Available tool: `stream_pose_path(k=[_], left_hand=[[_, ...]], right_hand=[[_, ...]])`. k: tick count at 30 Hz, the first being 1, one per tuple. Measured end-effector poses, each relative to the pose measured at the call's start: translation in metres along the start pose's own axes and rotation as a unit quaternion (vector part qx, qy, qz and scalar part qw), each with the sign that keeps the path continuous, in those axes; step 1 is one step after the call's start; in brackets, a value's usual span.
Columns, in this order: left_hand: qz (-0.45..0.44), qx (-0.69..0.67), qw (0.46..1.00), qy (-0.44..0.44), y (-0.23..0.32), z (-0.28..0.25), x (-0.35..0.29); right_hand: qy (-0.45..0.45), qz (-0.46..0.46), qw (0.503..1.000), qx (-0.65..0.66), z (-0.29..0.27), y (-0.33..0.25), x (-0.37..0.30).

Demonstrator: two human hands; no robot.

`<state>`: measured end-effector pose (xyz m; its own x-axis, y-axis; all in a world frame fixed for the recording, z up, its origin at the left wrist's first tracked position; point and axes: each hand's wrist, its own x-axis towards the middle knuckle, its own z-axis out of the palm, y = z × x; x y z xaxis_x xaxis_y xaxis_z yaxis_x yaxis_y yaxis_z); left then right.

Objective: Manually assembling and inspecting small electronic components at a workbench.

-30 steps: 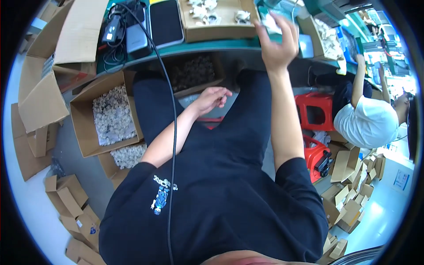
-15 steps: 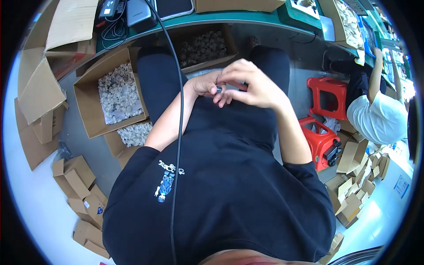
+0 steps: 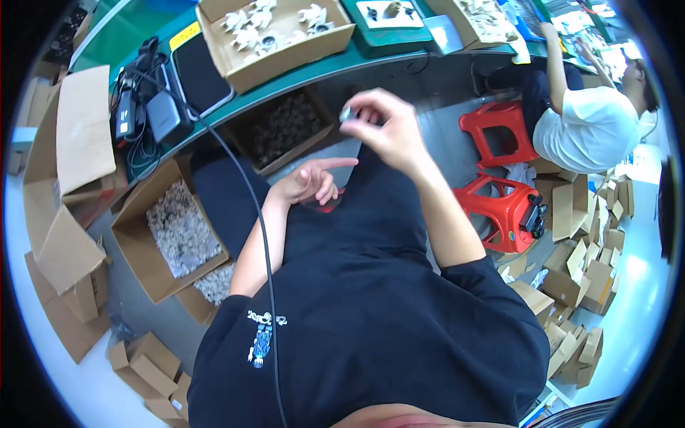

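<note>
Because it is partly hidden between thumb and forefinger, the small grey part (image 3: 347, 114) pinched in the right hand (image 3: 390, 130) is hard to make out. At its seven o'clock, the left hand (image 3: 305, 183) is held half open, forefinger extended, apparently empty. At nine, a carton (image 3: 298, 153) is overhung by the bench (image 3: 303, 75); at eleven, an open box (image 3: 292, 60) is cut off above.

The right hand (image 3: 391, 132) holds a small greyish piece (image 3: 347, 114) at its fingertips (image 3: 353, 127). The left hand (image 3: 307, 183) is near it, over the lap (image 3: 378, 207), with its index finger (image 3: 344, 162) stretched. On the green table (image 3: 314, 71) stands an open carton (image 3: 292, 60) with white parts (image 3: 312, 14) inside.
</note>
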<state>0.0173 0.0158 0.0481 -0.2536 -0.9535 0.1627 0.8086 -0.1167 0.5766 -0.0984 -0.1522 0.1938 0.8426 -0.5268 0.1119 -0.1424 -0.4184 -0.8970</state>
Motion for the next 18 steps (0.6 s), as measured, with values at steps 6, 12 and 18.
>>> stream_pose_path(k=[6,12,18], left_hand=[[-0.052,0.065,0.996,0.042,-0.004,-0.010,0.011],[-0.033,0.101,0.991,0.082,-0.011,-0.013,0.011],[-0.042,0.076,0.990,0.111,-0.010,-0.017,0.013]], right_hand=[[0.208,-0.122,0.965,-0.099,-0.096,0.012,0.079],[0.184,-0.099,0.957,-0.200,-0.102,0.006,0.124],[0.135,-0.006,0.957,-0.256,-0.108,-0.020,0.136]])
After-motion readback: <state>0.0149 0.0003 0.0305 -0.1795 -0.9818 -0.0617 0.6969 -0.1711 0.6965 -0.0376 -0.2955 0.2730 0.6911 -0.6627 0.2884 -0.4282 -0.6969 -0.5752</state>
